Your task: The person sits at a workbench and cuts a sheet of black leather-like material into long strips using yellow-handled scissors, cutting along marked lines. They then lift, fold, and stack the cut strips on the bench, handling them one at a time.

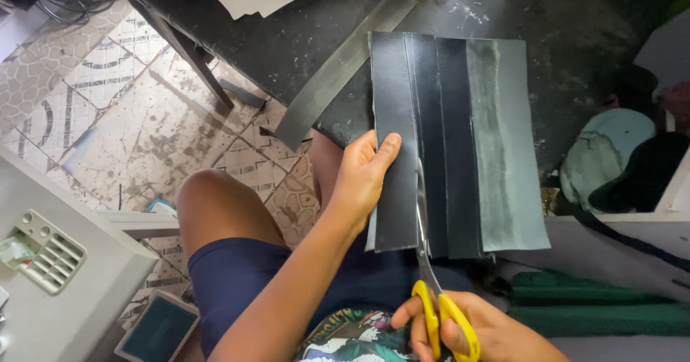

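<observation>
My left hand (363, 179) grips the left edge of a dark sheet of leather-like material (460, 139), thumb on top, holding it up over my lap. The sheet has black bands on the left and a grey-green band on the right. My right hand (467, 326) holds yellow-handled scissors (431, 276), fingers through the loops. The blades point up into the sheet's lower edge, along a line between the dark bands.
A black worktable (302, 31) lies ahead with a long grey strip (338, 67) hanging over its edge. Tiled floor at left, a grey machine casing (57, 276) at lower left, green fabric (596, 304) and a pale green cap (604, 154) at right.
</observation>
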